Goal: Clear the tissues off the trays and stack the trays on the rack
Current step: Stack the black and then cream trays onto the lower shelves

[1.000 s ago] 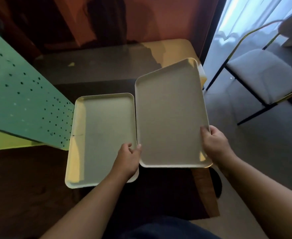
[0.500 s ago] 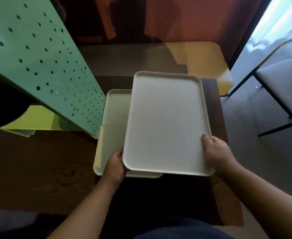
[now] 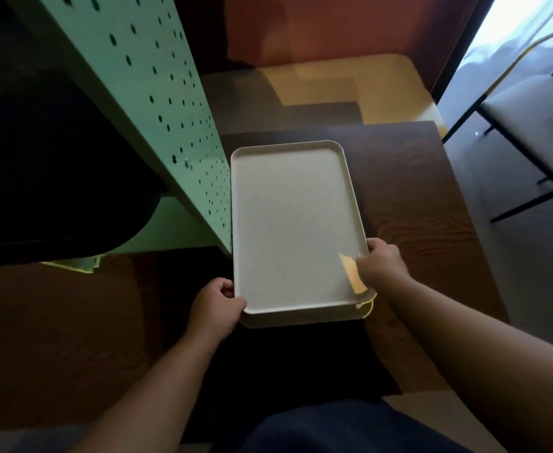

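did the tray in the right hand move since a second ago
Yes. The top tray was beside the other tray, to its right; it has slid left and now sits stacked over the lower tray, close to the green pegboard panel.

Both forearms are bare all the way up, no sleeves, no watch or rings on the left hand (image 3: 214, 302) or right hand (image 3: 381, 263). Below them there's dark navy clothing (image 3: 340, 429), pretty plain.

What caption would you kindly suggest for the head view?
Both hands, left hand and right hand, hold two stacked trays beside a green perforated rack.
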The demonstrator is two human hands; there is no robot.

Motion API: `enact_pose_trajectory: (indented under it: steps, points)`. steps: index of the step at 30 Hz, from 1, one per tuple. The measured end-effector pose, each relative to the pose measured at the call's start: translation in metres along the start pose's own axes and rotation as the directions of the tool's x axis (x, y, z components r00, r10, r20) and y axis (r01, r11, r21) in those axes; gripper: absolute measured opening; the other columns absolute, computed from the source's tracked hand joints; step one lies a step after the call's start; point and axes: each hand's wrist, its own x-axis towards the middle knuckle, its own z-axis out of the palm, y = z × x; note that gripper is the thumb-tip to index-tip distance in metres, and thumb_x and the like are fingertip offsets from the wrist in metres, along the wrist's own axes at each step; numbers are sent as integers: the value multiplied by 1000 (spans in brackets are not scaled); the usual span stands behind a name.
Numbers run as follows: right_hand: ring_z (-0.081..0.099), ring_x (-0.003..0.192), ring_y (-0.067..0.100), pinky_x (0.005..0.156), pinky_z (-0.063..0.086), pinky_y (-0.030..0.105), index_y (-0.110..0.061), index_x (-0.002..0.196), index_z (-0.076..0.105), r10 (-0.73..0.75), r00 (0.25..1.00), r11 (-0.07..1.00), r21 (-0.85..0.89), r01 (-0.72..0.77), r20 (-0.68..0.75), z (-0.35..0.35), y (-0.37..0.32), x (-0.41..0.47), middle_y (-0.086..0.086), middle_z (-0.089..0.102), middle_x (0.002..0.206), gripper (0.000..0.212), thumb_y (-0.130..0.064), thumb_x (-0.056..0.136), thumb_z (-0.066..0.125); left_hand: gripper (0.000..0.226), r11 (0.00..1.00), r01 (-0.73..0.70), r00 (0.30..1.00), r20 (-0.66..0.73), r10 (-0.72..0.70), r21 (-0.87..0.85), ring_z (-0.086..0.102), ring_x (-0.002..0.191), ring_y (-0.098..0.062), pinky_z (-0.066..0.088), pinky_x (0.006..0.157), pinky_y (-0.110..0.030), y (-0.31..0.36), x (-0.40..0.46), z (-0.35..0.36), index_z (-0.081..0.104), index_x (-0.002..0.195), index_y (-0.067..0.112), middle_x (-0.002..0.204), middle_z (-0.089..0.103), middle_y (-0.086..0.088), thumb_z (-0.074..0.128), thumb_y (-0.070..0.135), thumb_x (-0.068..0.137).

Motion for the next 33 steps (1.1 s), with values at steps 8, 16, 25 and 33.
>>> enact_pose_trajectory:
  steps: [8,16,25,33]
  points:
    - [62,102,26,84,59,44,-20,145,45,103,994,991,-95,-98,48,22,18,-25,10,59,126,56,-17,91,59,40,955,-54,996,83,31,293,66,85,-23,51,69,-29,-17,-1,1,53,106,18,100,68,-5,72,14,71]
    - [63,106,31,93,54,47,-6,134,57,138,988,990,16,-139,65,11,15,-18,14,65,121,46,-33,96,57,50,975,14,997,77,-32,223,67,97,-31,55,83,-34,-1,3,11,66,112,16,110,69,-9,55,38,68]
    - [49,60,32,49,35,31,20,106,61,-49,943,920,381,-85,329,-102,0,-62,25,58,79,38,-6,78,63,30,851,82,995,93,-40,-518,63,87,-37,55,65,-40,57,-77,-45,65,111,-2,110,68,-27,45,-3,88]
    - [42,43,14,41,29,20,-12,82,64,-332,829,819,573,16,451,-167,-40,-134,5,50,60,24,-28,90,48,35,713,-30,996,37,78,-701,58,49,-25,47,55,-35,95,-167,-101,66,87,6,59,63,-12,54,38,95]
